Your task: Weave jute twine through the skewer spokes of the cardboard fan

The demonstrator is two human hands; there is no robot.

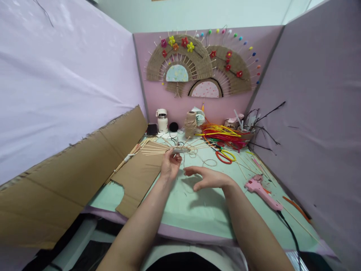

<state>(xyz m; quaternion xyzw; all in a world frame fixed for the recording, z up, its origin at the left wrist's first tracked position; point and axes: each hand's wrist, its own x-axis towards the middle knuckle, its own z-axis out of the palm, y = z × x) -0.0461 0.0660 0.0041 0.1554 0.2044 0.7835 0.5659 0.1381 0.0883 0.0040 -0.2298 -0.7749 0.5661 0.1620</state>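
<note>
My left hand (170,165) pinches the edge of a small fan frame (180,149), a pale base with thin wooden sticks spreading out from it. The frame is held above the table and seen nearly edge-on. My right hand (207,178) hovers to the right and nearer to me, thumb and fingers apart. A thin length of twine (210,162) trails in loops from the frame onto the table. Behind the frame stands a cone of twine (191,124).
Cardboard sheets (141,173) lie at the left beside a bundle of sticks (124,162). At the right are scissors (225,156), pipe cleaners (220,133) and a pink glue gun (263,192) with its cord. Two decorated fans (180,45) hang on the back panel; a white bottle (163,122) stands below.
</note>
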